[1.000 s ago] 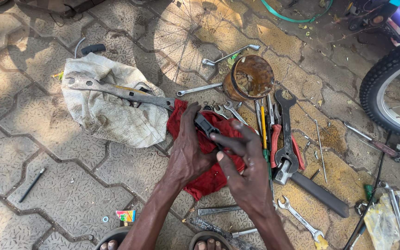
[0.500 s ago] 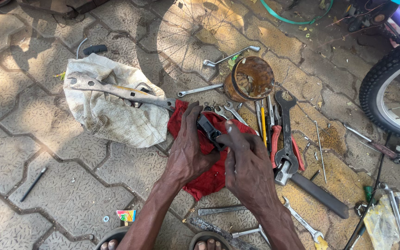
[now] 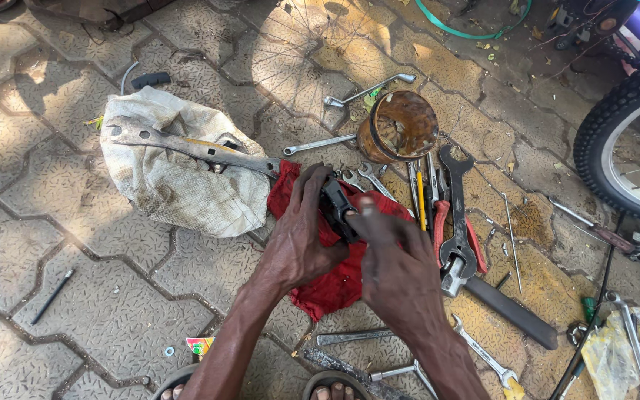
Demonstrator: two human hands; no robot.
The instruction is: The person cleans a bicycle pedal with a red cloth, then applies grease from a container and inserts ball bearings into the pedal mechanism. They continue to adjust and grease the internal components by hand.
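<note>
A small black part (image 3: 337, 210) is held over a red rag (image 3: 335, 285) spread on the paved floor. The left hand (image 3: 301, 237) is closed around the part from the left, fingers curled over its top. The right hand (image 3: 394, 267) is closed against its right side, thumb and fingertips pressed to it. The work on the part appears to be in the middle: the part is kept in both hands and not set down, and no tool is held. Spanners (image 3: 357, 176), pliers (image 3: 438, 226) and a big wrench (image 3: 457, 215) lie untouched just right of the rag. A rusty tin (image 3: 398, 126) stands beyond them, a dirty sack (image 3: 172, 170) lies to the left, and a bicycle wheel (image 3: 631, 141) is seen at the right edge.
</note>
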